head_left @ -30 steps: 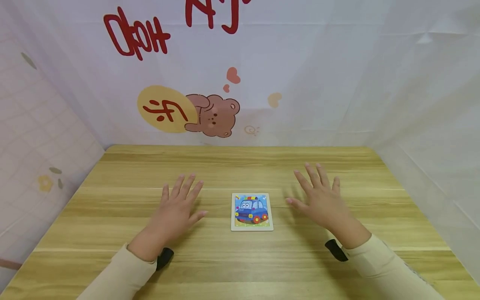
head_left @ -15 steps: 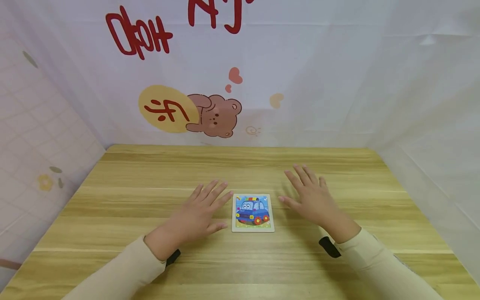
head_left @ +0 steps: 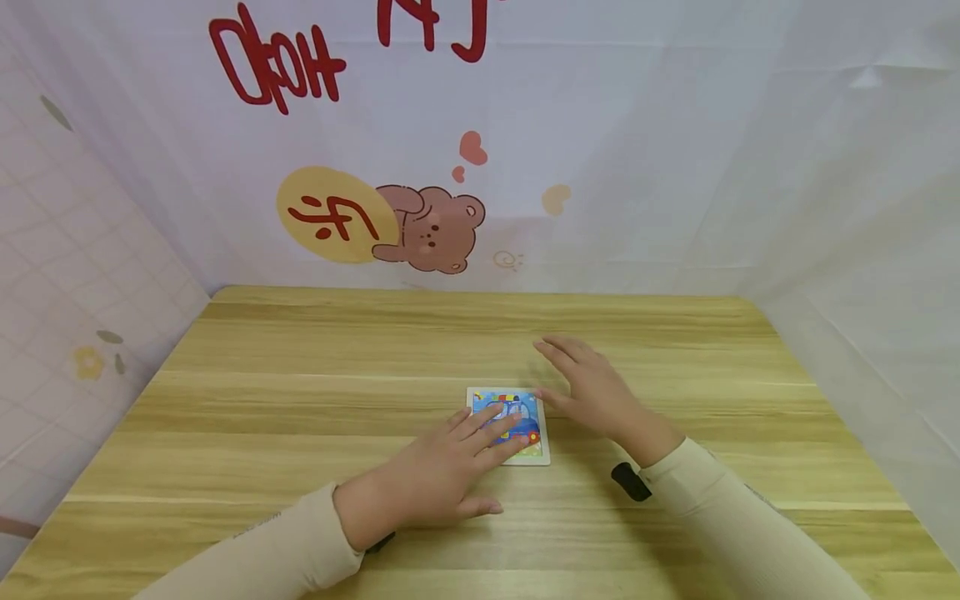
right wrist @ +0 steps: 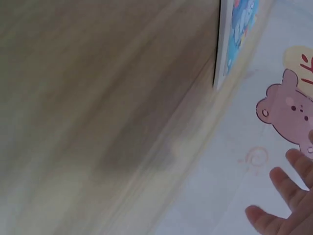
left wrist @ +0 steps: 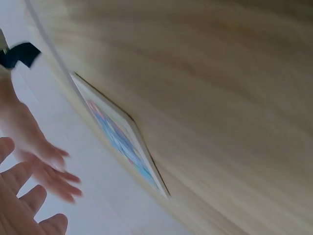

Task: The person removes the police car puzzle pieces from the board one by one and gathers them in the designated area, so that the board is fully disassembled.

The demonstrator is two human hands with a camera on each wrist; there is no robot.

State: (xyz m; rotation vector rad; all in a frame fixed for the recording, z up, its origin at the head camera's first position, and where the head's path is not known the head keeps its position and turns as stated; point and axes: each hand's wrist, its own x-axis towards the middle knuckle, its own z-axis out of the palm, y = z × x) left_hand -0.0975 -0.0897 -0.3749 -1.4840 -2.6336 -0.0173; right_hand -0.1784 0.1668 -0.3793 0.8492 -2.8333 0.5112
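the framed car picture (head_left: 529, 422) lies flat on the surface (head_left: 337, 350), the empty left hand (head_left: 441, 472) spread above it, the empty right hand (head_left: 594, 395) loosely extended near its right edge; uneven pressure could skid it sideways.

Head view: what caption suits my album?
Left hand over a car picture on a wood-grain table, right hand close by.
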